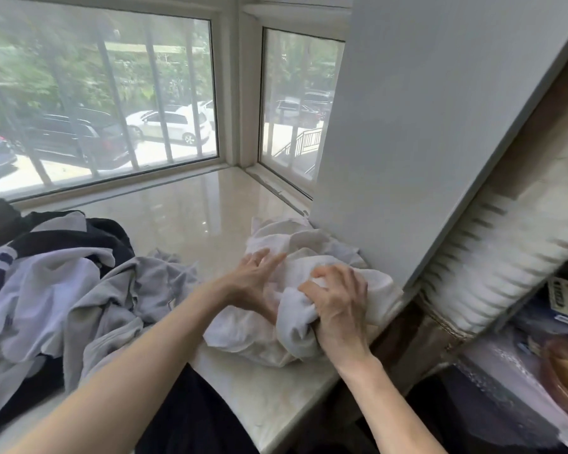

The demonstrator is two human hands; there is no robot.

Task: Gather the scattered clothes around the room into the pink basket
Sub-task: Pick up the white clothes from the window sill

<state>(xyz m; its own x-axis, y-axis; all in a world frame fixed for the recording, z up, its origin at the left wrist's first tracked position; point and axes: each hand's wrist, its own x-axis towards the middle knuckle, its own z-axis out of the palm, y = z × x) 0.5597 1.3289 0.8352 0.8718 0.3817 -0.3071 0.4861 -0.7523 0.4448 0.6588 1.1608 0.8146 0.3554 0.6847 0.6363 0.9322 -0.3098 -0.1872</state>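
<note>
Corner windows (105,93) above a glossy marble windowsill (194,211). Heaped at left, grey and navy clothes (79,290). Beside the grey panel (407,126) at right, crumpled white cloth (295,244). On it, left hand (253,280) spread flat, fingers straight; right hand (338,303) gripping a bunched fold, fingers curled tight.

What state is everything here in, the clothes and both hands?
white cloth: crumpled on the sill.
grey garment: rumpled, lying loose beside it.
navy-and-white garment: heaped at left.
left hand: fingers straight, resting on white cloth.
right hand: gripping a fold of white cloth.
</note>
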